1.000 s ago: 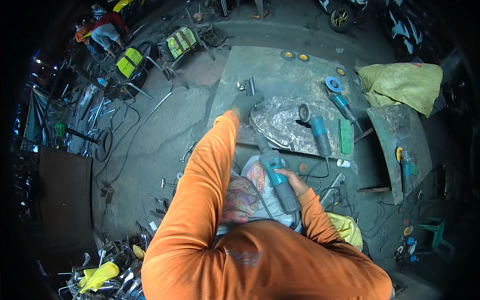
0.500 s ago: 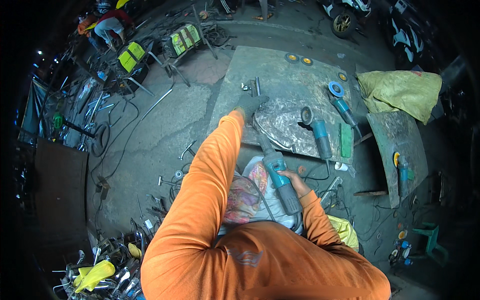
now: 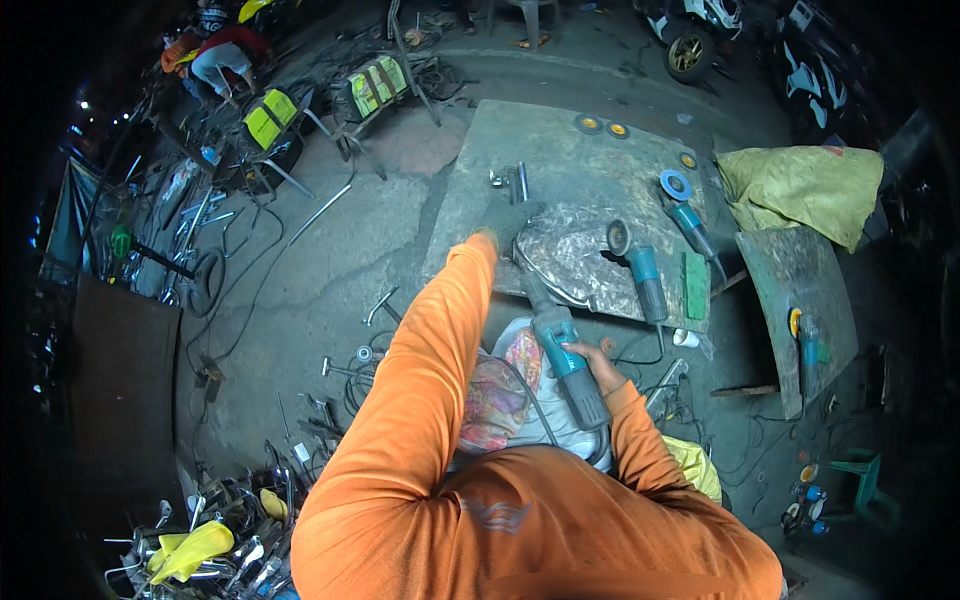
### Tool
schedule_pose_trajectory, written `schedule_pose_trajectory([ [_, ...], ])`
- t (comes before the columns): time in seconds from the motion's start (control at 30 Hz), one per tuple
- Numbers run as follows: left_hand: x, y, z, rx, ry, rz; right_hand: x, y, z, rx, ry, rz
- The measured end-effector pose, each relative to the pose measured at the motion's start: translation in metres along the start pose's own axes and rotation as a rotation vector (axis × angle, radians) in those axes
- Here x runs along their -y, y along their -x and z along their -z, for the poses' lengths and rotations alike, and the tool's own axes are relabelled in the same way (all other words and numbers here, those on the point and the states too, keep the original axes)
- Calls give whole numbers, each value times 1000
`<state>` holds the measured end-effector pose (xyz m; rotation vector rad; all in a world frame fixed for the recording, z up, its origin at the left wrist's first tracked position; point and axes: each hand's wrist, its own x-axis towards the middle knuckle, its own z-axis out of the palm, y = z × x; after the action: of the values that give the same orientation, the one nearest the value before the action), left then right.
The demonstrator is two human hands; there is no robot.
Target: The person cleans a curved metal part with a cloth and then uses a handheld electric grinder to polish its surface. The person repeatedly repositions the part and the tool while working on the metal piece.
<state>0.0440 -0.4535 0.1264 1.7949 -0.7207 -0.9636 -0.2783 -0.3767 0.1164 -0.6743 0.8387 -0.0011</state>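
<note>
My right hand (image 3: 598, 367), bare, is wrapped round the teal and dark grey body of a straight grinder (image 3: 565, 350). Its narrow nose points up the picture toward the table edge. Over the table, my left hand (image 3: 508, 219) wears a dark grey glove and is closed round a short shiny metal tube (image 3: 519, 182), whose upper part sticks out beyond the fingers. Beside the tube shows a small metal fitting (image 3: 497, 180); whether it is joined to the tube I cannot tell. The grinder's tip lies close below the glove, and its very end is hard to make out.
On the worn table (image 3: 480, 130) lie two angle grinders, one grey-disc (image 3: 646, 280) and one blue-disc (image 3: 690, 225), a green block (image 3: 694, 285) and yellow discs (image 3: 618, 131). A yellow sack (image 3: 790, 190) is at right. Metal parts (image 3: 230, 540) heap lower left. People bend far left.
The whole view has shifted slightly, so the table sits a little lower and further right. Both hands keep their hold on the tube and the straight grinder.
</note>
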Motion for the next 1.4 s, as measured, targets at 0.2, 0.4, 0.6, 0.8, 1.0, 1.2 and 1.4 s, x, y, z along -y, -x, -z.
schedule_pose_trajectory([
  [0.2,-12,20,-1,9,42,-31,1,-14,3,-8,38,1],
  [0.4,-13,12,1,21,68,30,-9,-3,6,18,-38,36],
  [0.6,2,-5,-3,-9,39,65,2,-13,5,18,-3,27],
  [0.8,11,-13,-4,-56,27,82,-4,-7,7,-5,-12,-1],
  [1.0,4,-3,-4,-17,120,48,-3,-9,8,6,-4,12],
  [1.2,-12,11,-3,-19,192,33,-1,-14,11,-6,-2,-4],
  [1.4,-6,0,1,-40,296,159,-9,-9,16,47,-79,0],
])
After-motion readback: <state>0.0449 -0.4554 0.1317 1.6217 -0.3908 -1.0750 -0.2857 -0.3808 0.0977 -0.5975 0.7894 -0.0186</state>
